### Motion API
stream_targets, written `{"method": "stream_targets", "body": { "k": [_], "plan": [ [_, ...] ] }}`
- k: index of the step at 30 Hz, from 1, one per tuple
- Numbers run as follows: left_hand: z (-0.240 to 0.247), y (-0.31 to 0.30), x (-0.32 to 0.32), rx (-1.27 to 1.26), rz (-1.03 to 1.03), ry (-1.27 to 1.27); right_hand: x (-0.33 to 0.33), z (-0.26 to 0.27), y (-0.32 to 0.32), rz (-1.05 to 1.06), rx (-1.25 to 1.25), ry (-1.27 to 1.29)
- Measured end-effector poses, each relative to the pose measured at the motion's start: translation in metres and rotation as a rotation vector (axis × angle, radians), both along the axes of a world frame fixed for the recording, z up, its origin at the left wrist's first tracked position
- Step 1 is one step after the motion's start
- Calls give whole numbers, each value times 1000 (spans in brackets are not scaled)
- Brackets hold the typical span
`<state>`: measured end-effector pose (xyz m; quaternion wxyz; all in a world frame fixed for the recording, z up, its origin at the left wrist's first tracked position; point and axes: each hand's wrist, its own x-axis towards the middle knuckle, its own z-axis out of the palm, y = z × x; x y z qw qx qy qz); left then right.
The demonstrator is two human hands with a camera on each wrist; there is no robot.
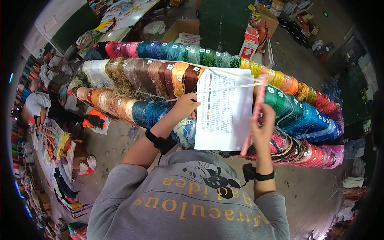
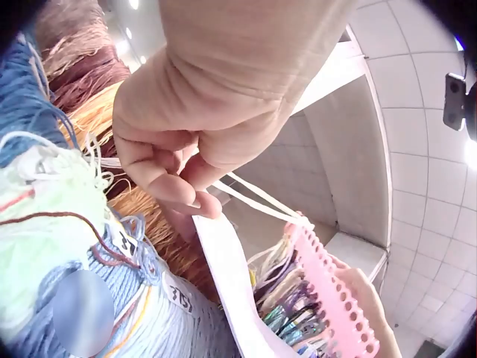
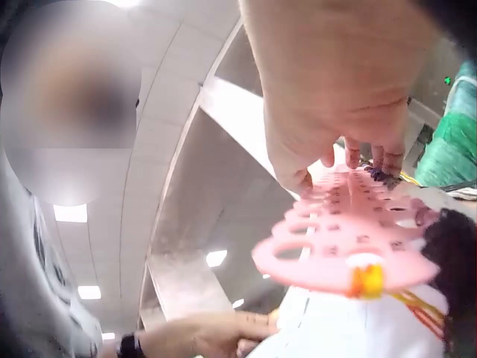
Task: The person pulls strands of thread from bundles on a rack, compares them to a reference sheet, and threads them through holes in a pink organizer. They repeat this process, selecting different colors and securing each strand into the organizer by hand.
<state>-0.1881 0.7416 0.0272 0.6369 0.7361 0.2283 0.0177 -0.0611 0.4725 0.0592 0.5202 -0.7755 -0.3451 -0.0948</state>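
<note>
My left hand (image 1: 186, 107) is at the left edge of a white printed chart sheet (image 1: 218, 140), its thumb and fingers pinching the paper (image 2: 229, 272) in the left wrist view. Also at those fingers is a pale thread (image 2: 261, 200), which runs in two strands across to a pink plate with holes along its edges (image 2: 332, 287). My right hand (image 1: 264, 122) grips this pink thread holder (image 3: 350, 242) from its side, standing it on edge at the sheet's right. Several coloured threads hang bundled from its holes. Part of the left fingertips is hidden behind the thumb.
Rows of labelled thread skeins on bars surround the sheet: brown ones (image 1: 138, 74) to the left, blue-green ones (image 1: 306, 114) to the right. A red and white box (image 1: 250, 42) stands behind. Another person (image 1: 42, 106) bends over a cluttered table (image 1: 48, 154) at far left.
</note>
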Motion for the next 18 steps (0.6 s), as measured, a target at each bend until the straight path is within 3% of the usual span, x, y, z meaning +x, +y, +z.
{"method": "stream_targets", "body": {
  "k": [1,3,4,5,6,8,10,12,13,15,16,18],
  "plan": [
    [1,-1,-1,1,7,-1,4,10,-11,-19,156,219],
    [1,-1,-2,-9,17,-11,23,35,-41,-189,444,269],
    [1,-1,-3,-17,23,-20,94,-1,-109,-245,222,121],
    [1,-1,-3,-18,25,-19,92,11,-129,-242,220,123],
    [2,0,-3,-15,31,-1,80,41,-150,-329,436,-114],
    [2,1,-2,-13,41,15,51,81,-192,-245,855,-179],
    [1,2,-4,-5,41,-7,26,111,-188,-517,738,-320],
    [1,2,-4,-9,46,-2,12,121,-176,-389,1107,-226],
    [2,1,-3,-12,47,2,14,120,-174,-395,1107,-227],
    [2,2,-2,-12,39,-11,22,117,-163,-487,841,-418],
    [2,2,-2,-15,38,-27,15,104,-152,-610,803,-140],
    [2,3,-2,-25,32,-26,23,82,-140,-657,606,-149]
  ]
}}
